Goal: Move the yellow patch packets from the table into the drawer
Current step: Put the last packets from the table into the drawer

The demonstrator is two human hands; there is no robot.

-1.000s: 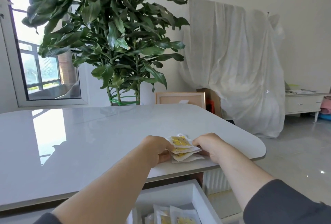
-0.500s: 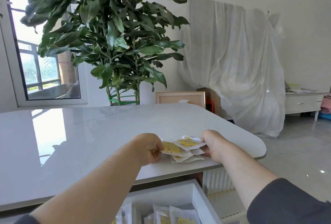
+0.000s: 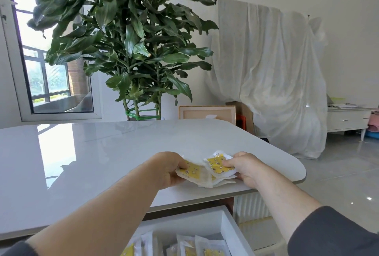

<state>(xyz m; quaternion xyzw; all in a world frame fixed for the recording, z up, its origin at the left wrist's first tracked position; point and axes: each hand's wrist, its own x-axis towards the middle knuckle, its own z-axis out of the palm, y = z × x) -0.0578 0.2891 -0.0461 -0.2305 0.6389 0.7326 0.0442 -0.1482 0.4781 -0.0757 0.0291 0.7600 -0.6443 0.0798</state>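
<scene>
A glossy white table (image 3: 102,153) carries yellow patch packets (image 3: 207,173) near its front edge.

two hands (image 3: 166,170), one table (image 3: 102,153), one drawer (image 3: 227,229), one plant (image 3: 127,36)

Bright daylight floods in from the window (image 3: 51,61) at ten o'clock, blown out to pure white in its upper pane. The glossy surface (image 3: 114,153) mirrors that window as a pale glare patch at nine o'clock, with soft dark shadows beside it. Small specular glints dot the floor (image 3: 348,184) at four o'clock. Wide-angle distortion bows the window frame and stretches the forearms toward the bottom edge. The plant (image 3: 127,36) reads dark against the light. Focus is fairly even, with slight softness around both hands.
</scene>
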